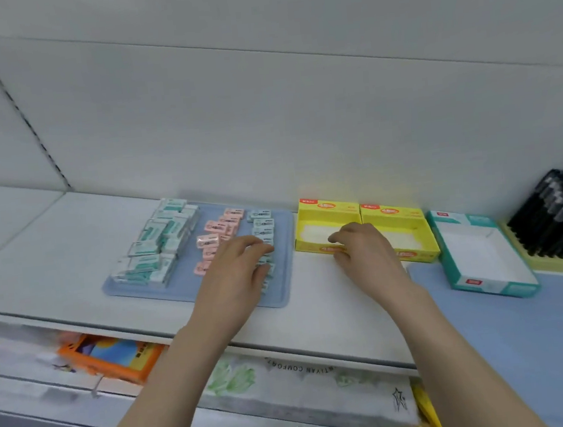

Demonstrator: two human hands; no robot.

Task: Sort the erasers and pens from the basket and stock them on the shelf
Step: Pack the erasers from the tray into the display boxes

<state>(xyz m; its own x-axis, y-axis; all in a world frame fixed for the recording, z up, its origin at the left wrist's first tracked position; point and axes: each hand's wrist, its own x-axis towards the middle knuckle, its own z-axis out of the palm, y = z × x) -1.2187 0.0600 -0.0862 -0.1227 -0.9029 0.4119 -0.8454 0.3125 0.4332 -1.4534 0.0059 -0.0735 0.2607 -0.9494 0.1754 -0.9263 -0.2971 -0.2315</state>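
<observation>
A pale blue tray on the white shelf holds teal-and-white erasers heaped at its left, pink erasers in the middle and light blue erasers in a row at its right. My left hand lies over the near end of the light blue row, fingers curled on the erasers. My right hand touches the front wall of the left of two yellow display boxes, fingers bent on its edge. Black pens stand packed in a yellow holder at the far right.
A second yellow box adjoins the first. An empty teal-and-white box sits on a blue mat. Below the shelf lie an orange package and plastic-wrapped goods.
</observation>
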